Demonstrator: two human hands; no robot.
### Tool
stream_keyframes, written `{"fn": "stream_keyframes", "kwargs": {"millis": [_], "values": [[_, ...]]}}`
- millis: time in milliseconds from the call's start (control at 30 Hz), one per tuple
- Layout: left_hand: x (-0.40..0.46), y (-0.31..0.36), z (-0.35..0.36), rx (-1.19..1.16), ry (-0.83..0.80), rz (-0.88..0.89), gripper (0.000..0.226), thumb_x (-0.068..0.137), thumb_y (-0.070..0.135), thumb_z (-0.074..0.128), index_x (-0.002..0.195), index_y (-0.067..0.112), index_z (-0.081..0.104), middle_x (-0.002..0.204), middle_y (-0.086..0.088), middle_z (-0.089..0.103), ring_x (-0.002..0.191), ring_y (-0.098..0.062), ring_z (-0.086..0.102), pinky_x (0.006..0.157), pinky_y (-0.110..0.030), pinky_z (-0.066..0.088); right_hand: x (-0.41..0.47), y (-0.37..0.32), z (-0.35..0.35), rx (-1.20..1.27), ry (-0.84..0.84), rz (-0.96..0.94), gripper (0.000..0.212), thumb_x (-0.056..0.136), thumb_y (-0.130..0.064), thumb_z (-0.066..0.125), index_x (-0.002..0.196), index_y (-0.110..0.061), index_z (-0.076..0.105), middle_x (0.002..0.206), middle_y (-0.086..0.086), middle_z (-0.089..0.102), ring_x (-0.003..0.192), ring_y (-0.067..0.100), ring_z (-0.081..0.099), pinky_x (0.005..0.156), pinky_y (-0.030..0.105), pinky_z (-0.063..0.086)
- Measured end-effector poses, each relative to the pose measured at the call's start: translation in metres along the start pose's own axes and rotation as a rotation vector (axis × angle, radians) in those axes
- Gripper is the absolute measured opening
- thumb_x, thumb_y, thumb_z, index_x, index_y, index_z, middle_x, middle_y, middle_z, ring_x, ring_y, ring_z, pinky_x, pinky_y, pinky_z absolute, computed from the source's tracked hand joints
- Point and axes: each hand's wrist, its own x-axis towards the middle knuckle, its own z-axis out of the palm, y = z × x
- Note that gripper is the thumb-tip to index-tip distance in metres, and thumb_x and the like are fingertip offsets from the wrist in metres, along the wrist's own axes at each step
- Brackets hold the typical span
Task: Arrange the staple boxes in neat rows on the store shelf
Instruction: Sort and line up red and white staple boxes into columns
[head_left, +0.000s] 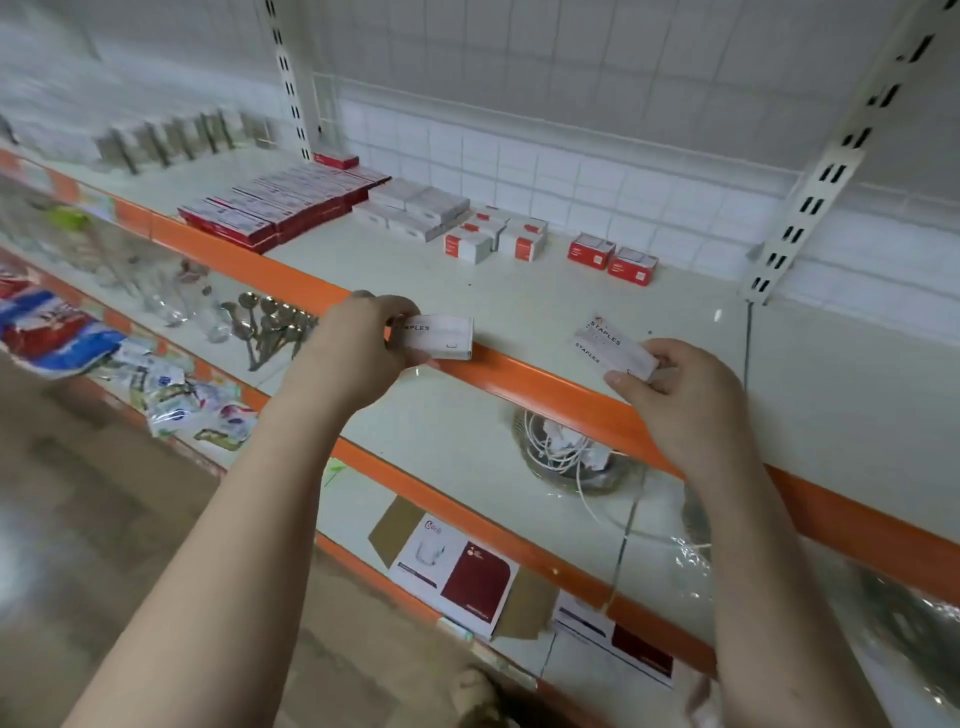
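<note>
Head view shows the left hand (363, 338) pinching one white cardboard staple box (435, 336) and the right hand (680, 395) gripping another white staple box (615, 347) above the pale shelf with orange edge (524, 376).

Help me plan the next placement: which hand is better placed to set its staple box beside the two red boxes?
Probably the right hand: its staple box already lies over the shelf, nearer the two red boxes.

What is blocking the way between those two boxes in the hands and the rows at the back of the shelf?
Nothing visible. Each hand, left and right, holds a white staples box at the shelf's orange front edge. Bare shelf surface lies between them and the white-and-red boxes and two red boxes behind.
</note>
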Motion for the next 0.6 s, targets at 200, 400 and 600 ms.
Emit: {"fn": "stream_keyframes", "kwargs": {"millis": [200,400,600], "values": [[0.030,-0.056,-0.015,-0.012,0.056,-0.039,0.027,0.083,0.018,0.066,0.109,0.022,0.062,0.099,-0.006,0.055,0.080,-0.022,0.051,0.069,-0.028,0.036,0.038,-0.035,0.058,0.011,-0.033,-0.051,0.039,0.081,-0.029,0.071,0.115,-0.015,0.060,0.111,0.005,0.063,0.091,0.016,0.061,0.060,0.008,0.037],[0.101,-0.111,-0.035,0.018,0.122,-0.021,0.029,0.080,0.019,0.069,0.109,0.021,0.063,0.100,-0.005,0.058,0.082,-0.019,0.049,0.070,-0.026,0.032,0.104,-0.076,0.121,0.016,-0.010,-0.093,0.045,0.081,-0.031,0.070,0.121,-0.016,0.058,0.116,0.002,0.061,0.090,0.014,0.058,0.066,0.016,0.039],[0.184,-0.151,-0.055,0.038,0.119,0.032,0.028,0.079,0.021,0.070,0.107,0.021,0.064,0.098,-0.005,0.057,0.080,-0.020,0.051,0.072,-0.027,0.035,0.164,-0.120,0.155,-0.027,0.039,-0.090,0.037,0.078,-0.028,0.073,0.110,-0.014,0.064,0.107,0.005,0.064,0.094,0.020,0.058,0.077,0.026,0.042]]}}
